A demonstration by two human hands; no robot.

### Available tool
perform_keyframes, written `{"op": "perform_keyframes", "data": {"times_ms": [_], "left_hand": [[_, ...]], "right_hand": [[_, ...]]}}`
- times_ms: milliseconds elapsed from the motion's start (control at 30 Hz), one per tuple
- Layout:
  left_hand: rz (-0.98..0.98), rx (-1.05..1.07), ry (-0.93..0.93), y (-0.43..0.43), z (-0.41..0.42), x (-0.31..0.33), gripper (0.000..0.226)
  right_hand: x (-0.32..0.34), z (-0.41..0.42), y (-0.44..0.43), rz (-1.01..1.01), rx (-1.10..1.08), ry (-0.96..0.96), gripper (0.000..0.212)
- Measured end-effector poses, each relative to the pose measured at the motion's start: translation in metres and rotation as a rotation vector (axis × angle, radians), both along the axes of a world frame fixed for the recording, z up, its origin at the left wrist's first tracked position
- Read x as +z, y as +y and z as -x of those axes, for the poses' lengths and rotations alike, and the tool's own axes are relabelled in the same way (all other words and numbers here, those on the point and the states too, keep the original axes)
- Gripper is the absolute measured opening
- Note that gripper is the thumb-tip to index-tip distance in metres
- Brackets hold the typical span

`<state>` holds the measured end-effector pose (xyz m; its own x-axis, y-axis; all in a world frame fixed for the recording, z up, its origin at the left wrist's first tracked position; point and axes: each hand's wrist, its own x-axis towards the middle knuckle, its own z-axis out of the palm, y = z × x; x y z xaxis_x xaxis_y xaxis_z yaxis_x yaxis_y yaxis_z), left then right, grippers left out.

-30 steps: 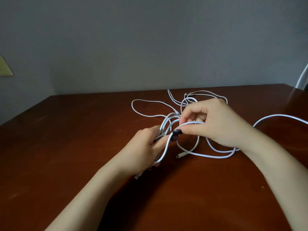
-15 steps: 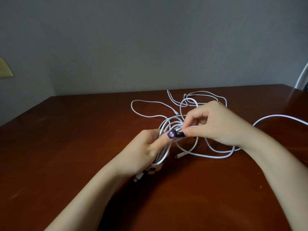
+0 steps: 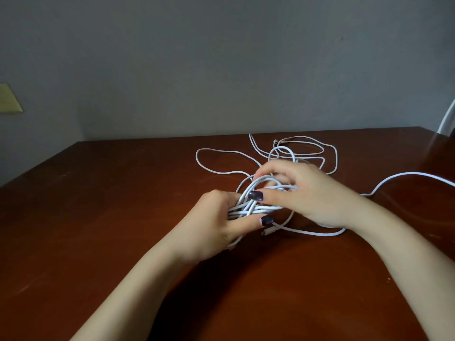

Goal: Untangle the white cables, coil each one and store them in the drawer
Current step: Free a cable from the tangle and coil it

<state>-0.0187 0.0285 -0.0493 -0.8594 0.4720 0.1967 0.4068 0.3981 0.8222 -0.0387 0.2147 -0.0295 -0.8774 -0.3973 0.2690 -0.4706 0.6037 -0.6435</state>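
Note:
A tangle of white cables (image 3: 299,150) lies on the brown wooden table (image 3: 98,217), loose loops spreading behind my hands. My left hand (image 3: 219,227) grips a small coil of white cable (image 3: 248,206), thumb laid across its strands. My right hand (image 3: 302,193) pinches a strand of the same coil with thumb and fingers and lays it over the bundle. One cable (image 3: 406,175) trails off to the right edge. A plug end (image 3: 267,232) lies on the table just under my hands. No drawer is in view.
A grey wall stands behind the table's far edge. A yellowish plate (image 3: 8,98) sits on the left wall. A white curved object (image 3: 446,116) shows at the right edge. Bare wood stretches to the left and in front of my arms.
My right hand has carried another turn of cable round and down onto the coil. My left thumb has shifted lower across the bundle. The coil looks thicker.

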Motion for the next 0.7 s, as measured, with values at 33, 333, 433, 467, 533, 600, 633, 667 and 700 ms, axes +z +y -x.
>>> {"op": "perform_keyframes", "data": {"times_ms": [33, 333, 433, 467, 533, 600, 633, 667, 700], "left_hand": [[0.003, 0.023, 0.022, 0.000, 0.000, -0.001, 0.034], [-0.073, -0.032, -0.040, 0.002, -0.005, 0.008, 0.018], [-0.099, 0.001, 0.014, 0.001, -0.002, 0.005, 0.010], [-0.112, 0.014, 0.042, 0.000, -0.002, 0.003, 0.008], [-0.094, 0.044, 0.119, 0.001, -0.001, 0.000, 0.012], [-0.034, 0.069, 0.213, 0.001, -0.002, -0.002, 0.019], [-0.017, 0.076, 0.245, 0.002, -0.002, -0.002, 0.018], [-0.004, 0.084, 0.275, 0.002, -0.002, -0.003, 0.015], [0.008, 0.096, 0.305, 0.001, -0.002, -0.003, 0.017]], "right_hand": [[-0.003, 0.001, -0.003, 0.003, 0.004, 0.011, 0.030], [0.002, -0.002, -0.006, 0.182, -0.045, 0.196, 0.058], [0.003, -0.003, -0.008, 0.218, -0.092, 0.230, 0.059], [0.003, -0.003, -0.007, 0.242, -0.114, 0.232, 0.060], [0.004, -0.002, -0.006, 0.283, -0.155, 0.228, 0.057], [0.003, -0.002, -0.006, 0.275, -0.180, 0.220, 0.048], [0.003, -0.002, -0.007, 0.266, -0.186, 0.218, 0.044], [0.003, -0.002, -0.007, 0.261, -0.190, 0.219, 0.043], [0.003, -0.002, -0.007, 0.254, -0.194, 0.217, 0.043]]}}
